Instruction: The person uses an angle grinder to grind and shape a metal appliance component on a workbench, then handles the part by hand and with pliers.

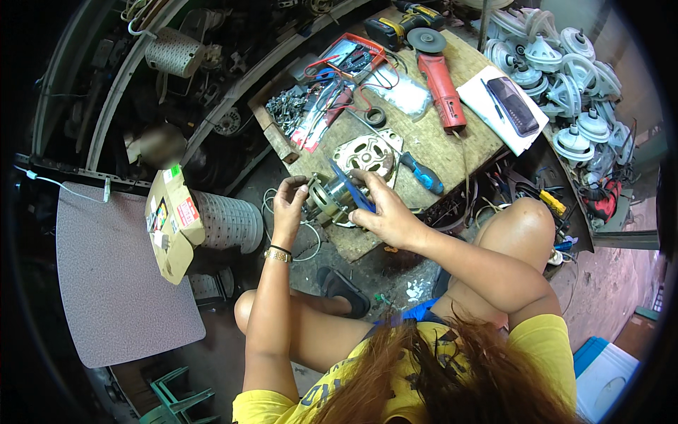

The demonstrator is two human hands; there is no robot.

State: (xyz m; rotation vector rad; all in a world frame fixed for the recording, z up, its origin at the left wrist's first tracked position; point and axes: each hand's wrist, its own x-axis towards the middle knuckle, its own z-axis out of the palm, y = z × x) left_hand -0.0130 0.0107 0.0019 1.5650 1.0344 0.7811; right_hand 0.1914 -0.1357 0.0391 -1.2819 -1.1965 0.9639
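At the near edge of the wooden workbench, my left hand (288,205) has its fingers on the rim of a small round metal motor part (326,201). My right hand (381,208) is closed around a blue tool (361,196), which looks like pliers and lies against the right side of the motor part. Its working end is hard to make out. Just beyond the hands lies a slotted, pale metal plate (367,150). To the right of that plate rests a screwdriver (421,174) with a blue and black handle.
Across the bench (395,63) lie a red angle grinder (441,92), a cordless drill (395,27), a multimeter (357,58), loose screws (284,109) and a phone (512,104) on paper. White plastic parts (575,85) pile up at right. An opened carton (176,222) stands left.
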